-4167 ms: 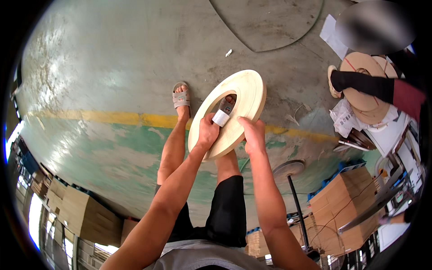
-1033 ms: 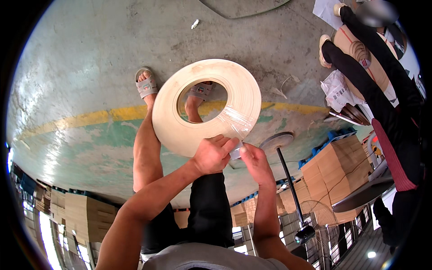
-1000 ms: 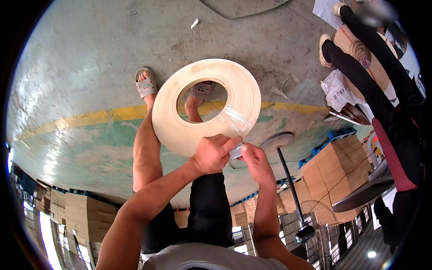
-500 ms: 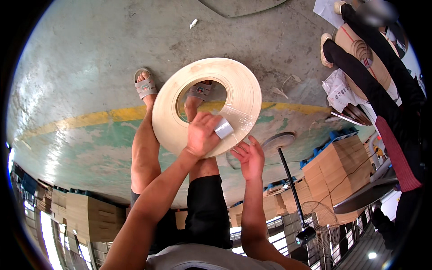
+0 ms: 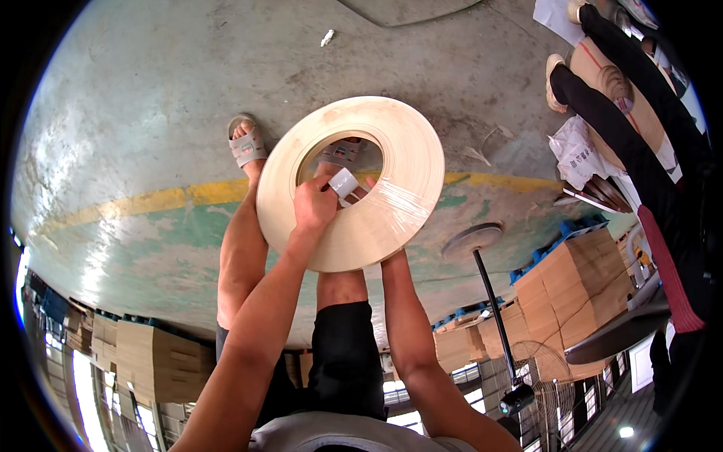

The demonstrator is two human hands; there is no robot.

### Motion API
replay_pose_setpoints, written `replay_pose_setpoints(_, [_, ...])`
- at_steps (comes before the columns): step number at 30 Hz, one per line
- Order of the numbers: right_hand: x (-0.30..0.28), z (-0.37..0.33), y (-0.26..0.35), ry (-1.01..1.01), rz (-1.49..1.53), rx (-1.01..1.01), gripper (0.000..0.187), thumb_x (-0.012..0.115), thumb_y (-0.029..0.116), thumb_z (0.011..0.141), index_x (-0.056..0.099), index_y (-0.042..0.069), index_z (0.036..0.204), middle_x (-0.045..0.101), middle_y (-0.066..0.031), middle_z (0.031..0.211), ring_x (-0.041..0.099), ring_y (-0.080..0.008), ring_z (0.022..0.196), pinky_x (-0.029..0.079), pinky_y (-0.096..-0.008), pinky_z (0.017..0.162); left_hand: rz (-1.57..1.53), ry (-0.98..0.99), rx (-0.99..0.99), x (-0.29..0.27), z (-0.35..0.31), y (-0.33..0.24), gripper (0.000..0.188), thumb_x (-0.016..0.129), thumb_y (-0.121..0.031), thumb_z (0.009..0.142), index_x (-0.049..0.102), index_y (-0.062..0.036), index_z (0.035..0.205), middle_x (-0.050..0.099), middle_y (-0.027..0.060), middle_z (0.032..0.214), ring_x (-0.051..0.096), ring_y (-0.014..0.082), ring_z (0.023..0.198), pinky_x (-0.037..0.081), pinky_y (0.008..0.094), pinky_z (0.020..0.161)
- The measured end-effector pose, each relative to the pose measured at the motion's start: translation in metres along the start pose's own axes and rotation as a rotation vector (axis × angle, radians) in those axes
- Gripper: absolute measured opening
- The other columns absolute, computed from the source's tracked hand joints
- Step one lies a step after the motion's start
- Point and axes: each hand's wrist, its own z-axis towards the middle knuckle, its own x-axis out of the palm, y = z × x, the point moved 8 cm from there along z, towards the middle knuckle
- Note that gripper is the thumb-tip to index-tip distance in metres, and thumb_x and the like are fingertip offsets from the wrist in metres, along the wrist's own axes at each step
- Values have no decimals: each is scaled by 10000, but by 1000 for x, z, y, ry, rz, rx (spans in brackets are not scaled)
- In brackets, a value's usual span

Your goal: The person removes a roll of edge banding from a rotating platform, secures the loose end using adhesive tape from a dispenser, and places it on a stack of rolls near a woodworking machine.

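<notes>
- The left hand (image 5: 315,205) is closed around a small tape roll (image 5: 343,184), over the hole of the cream coil (image 5: 410,143).
- The right hand (image 5: 360,193) reaches behind the coil, its fingers showing through the hole below the roll; how far it is open, and whether it grips anything, cannot be told.
- The roll could drop through the hole if the left fingers loosened without the right hand having it.
- The coil stands tilted before the right leg (image 5: 343,288); with its support hidden, a one-sided pull on the tape might tip it or slide its layers apart.
- Clear wrapping (image 5: 403,205) crosses only the right part of the ring; elsewhere the layers look unbound.
- The inner rim leaves little room around both hands and the roll.
- Beyond the outer rim, the floor (image 5: 173,98) gives most room ahead and left; the round base (image 5: 472,241) and pole (image 5: 493,313) limit the right.
</notes>
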Motion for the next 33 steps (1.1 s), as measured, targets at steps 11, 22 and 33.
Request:
replay_pose_setpoints(11, [-5, 19, 21, 10, -431, -46, 541, 611, 284, 958, 442, 57, 1420, 512, -107, 1412, 489, -247, 1292, 413, -399, 1077, 376, 250, -87, 13, 14, 4, 241, 672, -235, 757, 766, -140, 957, 713, 181, 928, 686, 373, 882, 546, 431, 800])
replay_pose_setpoints(22, [-27, -19, 10, 16, -896, -109, 575, 653, 271, 931, 445, 49, 1419, 507, -112, 1416, 477, -254, 1301, 400, -398, 1085, 641, 662, 135, 59, 40, 50, 354, 680, -214, 748, 739, -49, 1056, 711, 166, 1063, 680, 297, 1012, 540, 382, 875])
replay_pose_setpoints(33, [-23, -42, 26, -25, -889, -99, 449, 621, 198, 955, 518, 35, 1361, 580, -81, 1321, 545, -191, 1187, 455, -364, 1021, -249, 569, -60, 4, -22, -34, 270, 653, -58, 787, 694, 43, 1034, 712, 113, 919, 680, 179, 861, 544, 297, 841])
